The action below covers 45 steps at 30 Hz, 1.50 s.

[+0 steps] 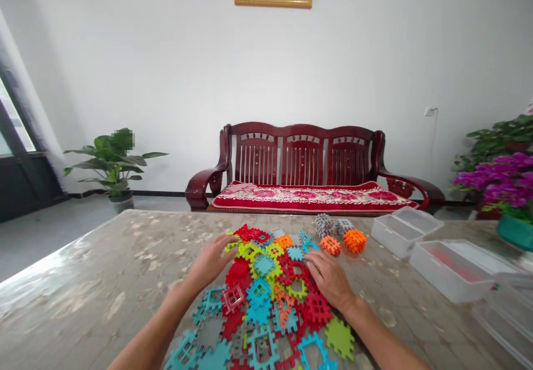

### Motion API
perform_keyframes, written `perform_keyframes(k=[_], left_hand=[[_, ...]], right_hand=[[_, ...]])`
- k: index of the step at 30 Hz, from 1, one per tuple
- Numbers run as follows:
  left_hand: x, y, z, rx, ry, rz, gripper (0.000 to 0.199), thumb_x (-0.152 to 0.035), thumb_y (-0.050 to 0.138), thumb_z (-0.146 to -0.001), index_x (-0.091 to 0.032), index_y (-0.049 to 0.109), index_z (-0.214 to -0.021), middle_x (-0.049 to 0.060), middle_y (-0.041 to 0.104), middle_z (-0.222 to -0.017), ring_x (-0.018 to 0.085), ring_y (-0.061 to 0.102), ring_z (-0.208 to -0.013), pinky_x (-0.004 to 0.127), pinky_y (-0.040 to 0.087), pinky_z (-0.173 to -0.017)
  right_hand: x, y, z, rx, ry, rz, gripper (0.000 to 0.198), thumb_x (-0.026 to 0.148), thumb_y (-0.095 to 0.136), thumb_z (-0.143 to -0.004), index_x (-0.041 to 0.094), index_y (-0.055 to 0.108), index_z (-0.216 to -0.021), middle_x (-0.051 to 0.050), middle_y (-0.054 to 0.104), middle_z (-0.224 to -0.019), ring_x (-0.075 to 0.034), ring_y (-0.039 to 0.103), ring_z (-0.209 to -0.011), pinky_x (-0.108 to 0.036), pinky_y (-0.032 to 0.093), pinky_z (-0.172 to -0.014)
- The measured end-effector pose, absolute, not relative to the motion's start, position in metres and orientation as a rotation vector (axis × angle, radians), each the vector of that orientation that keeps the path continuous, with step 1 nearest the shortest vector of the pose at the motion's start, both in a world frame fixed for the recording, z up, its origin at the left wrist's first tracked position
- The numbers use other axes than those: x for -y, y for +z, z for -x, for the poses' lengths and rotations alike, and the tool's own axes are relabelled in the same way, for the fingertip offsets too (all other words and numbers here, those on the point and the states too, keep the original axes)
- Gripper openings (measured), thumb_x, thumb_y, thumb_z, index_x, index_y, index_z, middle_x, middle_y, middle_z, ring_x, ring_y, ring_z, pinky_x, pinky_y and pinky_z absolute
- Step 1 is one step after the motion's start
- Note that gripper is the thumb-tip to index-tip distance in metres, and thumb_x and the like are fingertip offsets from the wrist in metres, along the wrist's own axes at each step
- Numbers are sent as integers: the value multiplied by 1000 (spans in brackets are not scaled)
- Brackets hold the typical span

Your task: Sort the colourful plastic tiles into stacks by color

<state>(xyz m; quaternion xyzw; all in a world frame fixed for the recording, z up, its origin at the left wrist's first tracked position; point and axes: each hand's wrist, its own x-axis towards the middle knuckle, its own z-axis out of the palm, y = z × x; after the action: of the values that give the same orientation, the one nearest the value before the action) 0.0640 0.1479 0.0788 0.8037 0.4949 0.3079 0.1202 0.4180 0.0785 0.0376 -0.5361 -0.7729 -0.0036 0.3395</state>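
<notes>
The left hand [214,259] lies at the far left edge of a pile of toothed pieces [259,292], thumb spread from the fingers; the right hand [331,275] lies on its right side, and I can't tell whether those fingers pinch anything. The pile covers the table [137,259] between them.

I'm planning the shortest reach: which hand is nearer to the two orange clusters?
Right. The right hand is at the right side of the loose pile, just on the near side of the orange clusters; the left hand is across the pile, farther left.
</notes>
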Motion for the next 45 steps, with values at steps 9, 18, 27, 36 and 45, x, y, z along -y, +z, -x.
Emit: perform_keyframes(k=[9,18,27,36,45], left_hand=[[-153,29,1,-1842,803,-2215,45,-48,42,-89,-25,73,-113,6,69,-129,25,60,-123,40,41,-109],[-151,35,-5,-1920,744,-2248,36,-37,46,-87,-29,73,-109,4,67,-131,23,60,-123,37,41,-109],[-153,36,-5,-1954,742,-2240,33,-34,48,-85,-30,71,-109,2,68,-129,21,60,-122,34,41,-107],[-158,35,-3,-1980,683,-2284,38,-38,45,-85,-29,71,-111,2,68,-128,24,61,-121,34,44,-103],[-159,34,-2,-1981,687,-2271,38,-39,46,-85,-29,70,-112,3,68,-128,22,61,-120,33,43,-105]], right_hand=[[-155,67,-386,2303,31,1521,66,-4,38,-76,18,58,-135,-8,56,-143,-21,47,-131,-39,33,-114],[-179,65,-390,2492,100,1480,49,7,46,-81,24,70,-121,-6,71,-121,-24,59,-114,-38,41,-103],[-153,69,-406,1807,526,1513,43,24,53,-81,18,65,-122,-6,74,-103,-20,68,-87,-31,53,-76],[-123,54,-438,1728,648,1484,48,18,52,-75,18,66,-120,-8,73,-113,-20,69,-99,-34,55,-86],[-86,61,-406,1867,-13,1920,36,49,60,-84,22,68,-105,-12,72,-101,-29,66,-99,-40,49,-84]])
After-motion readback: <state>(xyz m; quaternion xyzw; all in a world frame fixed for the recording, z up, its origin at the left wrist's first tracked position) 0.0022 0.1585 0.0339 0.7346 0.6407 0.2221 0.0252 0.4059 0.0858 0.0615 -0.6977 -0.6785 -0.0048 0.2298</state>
